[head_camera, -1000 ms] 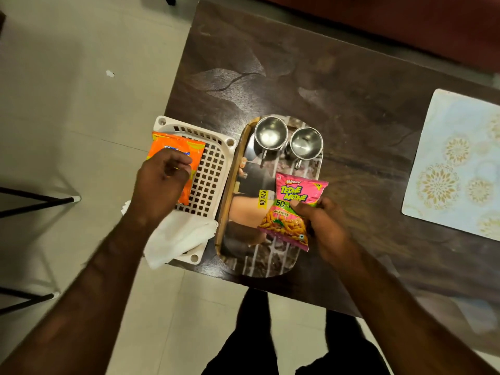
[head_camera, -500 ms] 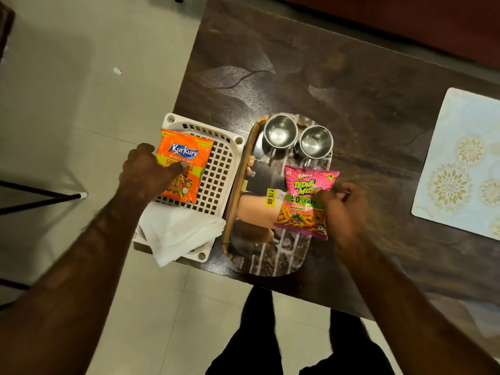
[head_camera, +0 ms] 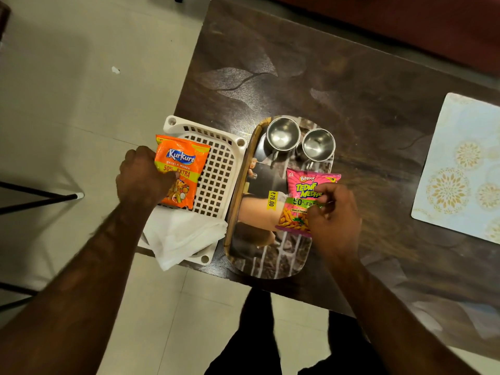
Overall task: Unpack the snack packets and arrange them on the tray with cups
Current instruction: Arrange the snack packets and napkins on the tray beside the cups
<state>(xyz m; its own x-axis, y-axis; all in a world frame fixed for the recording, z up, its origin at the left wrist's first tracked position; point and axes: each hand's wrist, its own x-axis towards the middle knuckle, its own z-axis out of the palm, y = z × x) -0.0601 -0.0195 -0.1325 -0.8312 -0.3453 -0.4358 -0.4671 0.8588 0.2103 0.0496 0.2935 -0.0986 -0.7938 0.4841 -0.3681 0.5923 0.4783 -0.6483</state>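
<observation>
Head view: a pink snack packet [head_camera: 303, 196] is seen lying on the right side of the printed oval tray [head_camera: 270, 263], face up, just below two steel cups [head_camera: 282, 136] that stand side by side at the tray's far end. The packet's right edge is pinched by the fingers of the right hand [head_camera: 334, 215], which is closed on it and partly covers its lower right corner. A yellow price sticker [head_camera: 272, 198] is stuck on the tray just left of the packet.

An orange snack packet [head_camera: 180, 171] is held by the left hand [head_camera: 143, 177], thumb across its front and fingers behind, over the left part of a white lattice basket [head_camera: 219, 169]; whether the packet touches the basket cannot be told. A crumpled white cloth [head_camera: 184, 236] is draped over the basket's near end and hangs past its edge.

Basket and tray are set side by side, touching or nearly so, at the near left corner of a dark wooden table [head_camera: 351, 90]. A pale patterned placemat [head_camera: 460, 169] is laid well apart on the table's right side. Pale floor tiles [head_camera: 81, 77] are seen to the left.
</observation>
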